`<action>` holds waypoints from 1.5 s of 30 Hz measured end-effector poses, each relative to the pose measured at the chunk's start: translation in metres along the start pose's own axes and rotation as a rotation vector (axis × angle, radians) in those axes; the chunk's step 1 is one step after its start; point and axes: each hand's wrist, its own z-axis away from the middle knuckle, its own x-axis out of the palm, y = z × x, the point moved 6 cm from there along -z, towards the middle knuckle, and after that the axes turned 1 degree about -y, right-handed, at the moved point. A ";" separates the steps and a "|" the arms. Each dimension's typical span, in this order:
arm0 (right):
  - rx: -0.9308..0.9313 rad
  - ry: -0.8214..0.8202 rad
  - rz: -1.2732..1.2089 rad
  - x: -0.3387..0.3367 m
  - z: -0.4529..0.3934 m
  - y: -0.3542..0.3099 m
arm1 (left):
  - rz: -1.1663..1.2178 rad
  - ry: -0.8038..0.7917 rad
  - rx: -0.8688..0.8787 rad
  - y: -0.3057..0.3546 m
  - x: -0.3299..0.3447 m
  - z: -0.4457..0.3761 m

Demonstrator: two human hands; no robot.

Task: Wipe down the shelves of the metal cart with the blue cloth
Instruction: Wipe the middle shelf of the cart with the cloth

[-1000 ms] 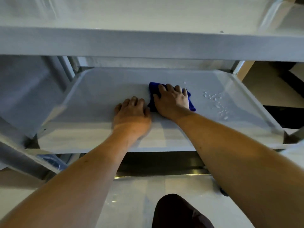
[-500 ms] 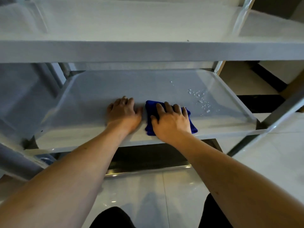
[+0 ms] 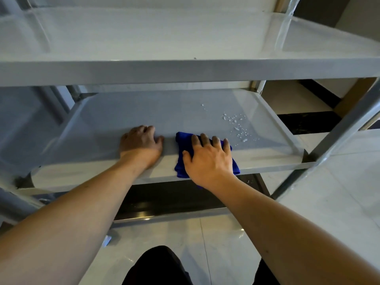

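The grey metal cart fills the head view, its middle shelf [image 3: 123,120] under the top shelf [image 3: 185,73]. A folded blue cloth [image 3: 182,159] lies at the middle shelf's front edge, hanging slightly over it. My right hand [image 3: 207,161] presses flat on the cloth with fingers spread and straight. My left hand [image 3: 139,144] rests palm-down on the bare shelf just left of the cloth, not touching it. Water droplets [image 3: 236,126] sit on the shelf to the right of and behind the cloth.
The cart's right front post [image 3: 329,149] slants down beside the shelf. Pale glossy floor tiles [image 3: 339,192] lie to the right and below. A dark lower part of the cart [image 3: 164,200] shows under the middle shelf. My dark-clothed knees [image 3: 156,266] are at the bottom.
My right hand has drawn the cloth from the shelf's middle toward the front edge. The left hand has stayed on the shelf. The view has shifted so the cart sits lower and further left.
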 end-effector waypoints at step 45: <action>-0.090 -0.037 -0.037 0.009 -0.134 0.055 | -0.017 -0.019 0.055 0.063 0.025 -0.024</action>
